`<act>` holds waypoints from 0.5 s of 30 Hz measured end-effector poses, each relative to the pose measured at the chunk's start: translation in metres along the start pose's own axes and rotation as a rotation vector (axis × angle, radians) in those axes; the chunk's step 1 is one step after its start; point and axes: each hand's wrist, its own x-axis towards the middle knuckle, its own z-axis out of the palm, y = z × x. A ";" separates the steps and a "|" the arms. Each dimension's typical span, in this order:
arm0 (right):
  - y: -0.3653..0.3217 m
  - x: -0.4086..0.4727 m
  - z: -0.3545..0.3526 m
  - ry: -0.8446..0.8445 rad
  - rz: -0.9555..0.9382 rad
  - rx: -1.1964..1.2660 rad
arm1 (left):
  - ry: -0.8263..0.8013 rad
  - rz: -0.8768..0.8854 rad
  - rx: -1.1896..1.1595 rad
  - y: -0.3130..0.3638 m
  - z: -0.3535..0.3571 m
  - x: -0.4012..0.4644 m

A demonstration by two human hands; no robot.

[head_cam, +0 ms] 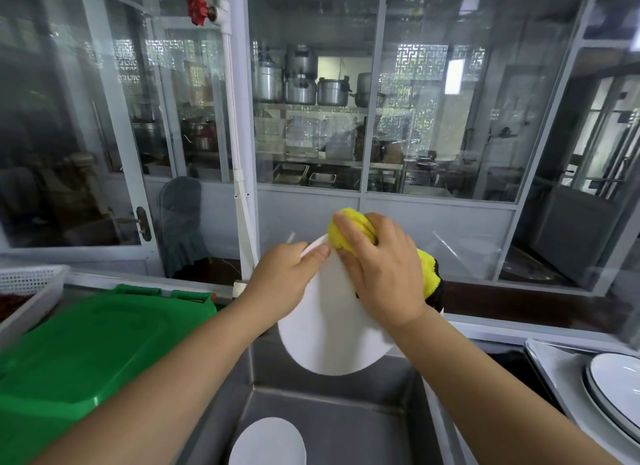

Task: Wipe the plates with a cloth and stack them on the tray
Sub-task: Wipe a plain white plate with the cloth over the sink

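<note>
A white plate [325, 329] is held tilted above the steel sink [332, 419]. My left hand [284, 274] grips its upper left rim, thumb on the near face. My right hand [377, 267] holds a yellow cloth [349, 230] bunched against the plate's top edge; more of the cloth hangs behind the hand. Another white plate [268, 442] lies in the sink bottom. At the right, a steel tray [550, 360] carries a stack of white plates [613, 385] with dark rims.
A green plastic lid [86, 350] covers the counter left of the sink. A white perforated basket [31, 288] stands at the far left. A white pipe [242, 205] rises behind the sink before glass partitions.
</note>
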 end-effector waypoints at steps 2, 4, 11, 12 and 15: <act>0.005 -0.004 0.000 0.013 0.178 0.087 | 0.082 -0.007 -0.059 0.001 -0.002 -0.006; 0.009 -0.012 0.006 0.025 0.442 0.172 | 0.186 -0.008 -0.163 0.001 -0.001 -0.012; 0.011 -0.028 0.021 0.107 0.820 0.398 | 0.269 -0.099 -0.430 -0.010 0.015 -0.031; 0.014 -0.030 0.020 0.076 0.794 0.378 | 0.187 -0.147 -0.468 -0.013 0.010 -0.028; 0.017 -0.033 0.014 -0.006 0.631 0.296 | -0.043 -0.235 -0.440 -0.015 -0.008 -0.015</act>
